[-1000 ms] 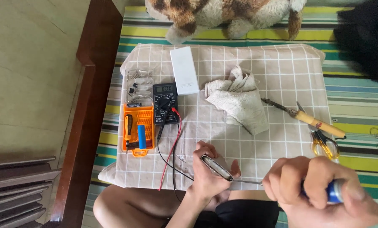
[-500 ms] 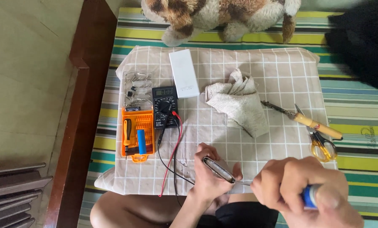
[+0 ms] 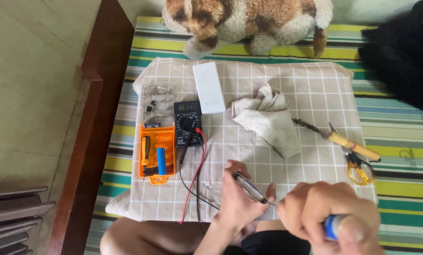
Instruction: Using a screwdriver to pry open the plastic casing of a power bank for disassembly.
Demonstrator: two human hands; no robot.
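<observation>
Head view: left hand (image 3: pixel 240 200) fingers pinch a slim metal pen-like piece (image 3: pixel 250 187) over the checked cloth's (image 3: pixel 310 89) near edge, long axis diagonal, pointing lower-right toward right hand (image 3: pixel 332 219) fisted around blue-handled screwdriver (image 3: pixel 333 225).

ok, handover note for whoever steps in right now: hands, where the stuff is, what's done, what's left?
Left hand: pinches a slim metal-framed part over the checked cloth.
Right hand: grips a blue-handled screwdriver, tip at the part's end.
Nearby: multimeter with red and black leads, orange bit case, white box, rag, soldering iron, scissors.
Done: cannot tell how far the screw work has got.
Left: part not yet set down; meter leads lie unused.
</observation>
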